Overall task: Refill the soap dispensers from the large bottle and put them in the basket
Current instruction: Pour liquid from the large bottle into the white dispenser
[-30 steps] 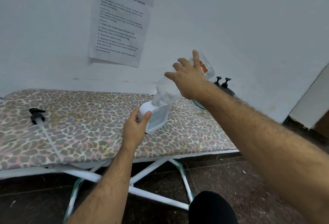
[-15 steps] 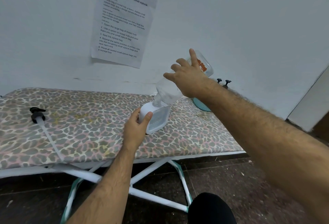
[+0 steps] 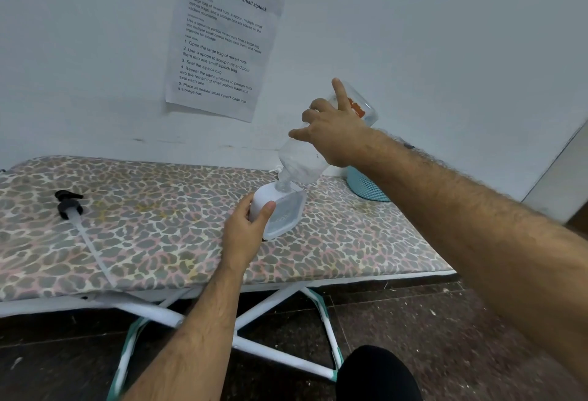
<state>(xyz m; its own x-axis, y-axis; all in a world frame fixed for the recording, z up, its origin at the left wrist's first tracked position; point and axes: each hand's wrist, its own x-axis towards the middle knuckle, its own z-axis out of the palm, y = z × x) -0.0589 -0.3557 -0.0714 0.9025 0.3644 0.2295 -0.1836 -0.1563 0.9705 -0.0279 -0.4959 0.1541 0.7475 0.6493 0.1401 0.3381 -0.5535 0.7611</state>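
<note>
My right hand grips the large clear bottle, tipped steeply with its mouth down in the neck of a white soap dispenser. The dispenser stands tilted on the leopard-print board, and my left hand holds its left side, thumb on the front. The dispenser's black pump head with its long clear tube lies on the board far left. A light blue basket sits at the board's far right end, mostly hidden behind my right forearm.
The board is an ironing board on white crossed legs over a dark floor. A printed sheet hangs on the white wall behind. My dark-clothed knee shows at the bottom.
The bottle is tipped a little steeper and my right forearm now hides the pump tops that showed at the basket. My left hand and the dispenser stay put.
</note>
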